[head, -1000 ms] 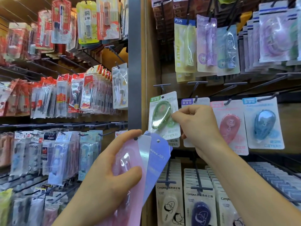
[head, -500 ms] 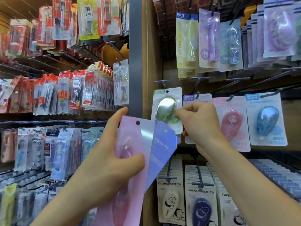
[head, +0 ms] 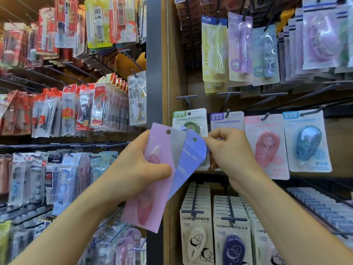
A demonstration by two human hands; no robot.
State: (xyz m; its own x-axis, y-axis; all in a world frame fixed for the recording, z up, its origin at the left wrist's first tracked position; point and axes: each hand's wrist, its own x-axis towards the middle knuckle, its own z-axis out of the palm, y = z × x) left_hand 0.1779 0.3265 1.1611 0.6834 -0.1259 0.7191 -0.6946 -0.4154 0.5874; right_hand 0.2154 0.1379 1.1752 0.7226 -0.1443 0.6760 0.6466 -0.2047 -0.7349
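The blue-violet card pack (head: 188,157) reads "MONO AIR" along its length. "PLUS" stands on the blue header of the tall yellow blister pack (head: 214,52), with "JELLY" down its side. "Campus" is printed on the green-headed card (head: 198,117), the purple-headed card (head: 227,121), the red teardrop dispenser (head: 267,145), the blue teardrop dispenser (head: 308,143) and the cream cards (head: 196,221) below (these add "GOOD TIME").

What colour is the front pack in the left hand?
Pink, with a grey strip; the front pack shows best in the head view.

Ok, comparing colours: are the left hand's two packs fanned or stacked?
Fanned: blue pack juts right from behind pink pack, left hand gripping both.
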